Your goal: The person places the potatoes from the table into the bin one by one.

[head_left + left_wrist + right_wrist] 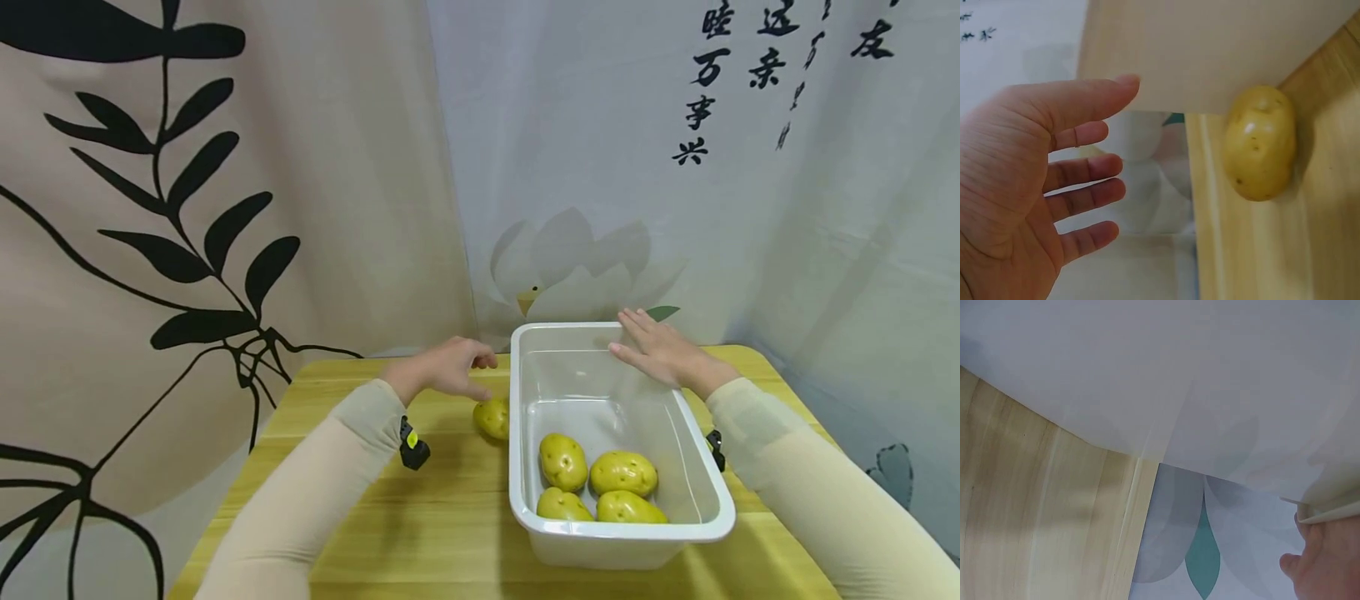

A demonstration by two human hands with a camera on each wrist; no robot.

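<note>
A white plastic bin (622, 532) stands on the table, with several yellow potatoes (624, 473) in its near end. Outside its left wall lies one more potato (492, 418), partly hidden by the bin in the head view. My left hand (448, 367) hovers above and left of that potato, fingers spread and loosely bent, holding nothing. The left wrist view shows a gap between this hand (1016, 169) and the potato (1261, 144). My right hand (663, 350) rests on the bin's rim at the far right corner with its fingers extended; its palm side is hidden.
The wooden table (420, 500) runs under the bin and ends just behind it. A curtain (360, 167) with dark plant prints and writing hangs behind. Each wrist carries a small black camera (414, 450).
</note>
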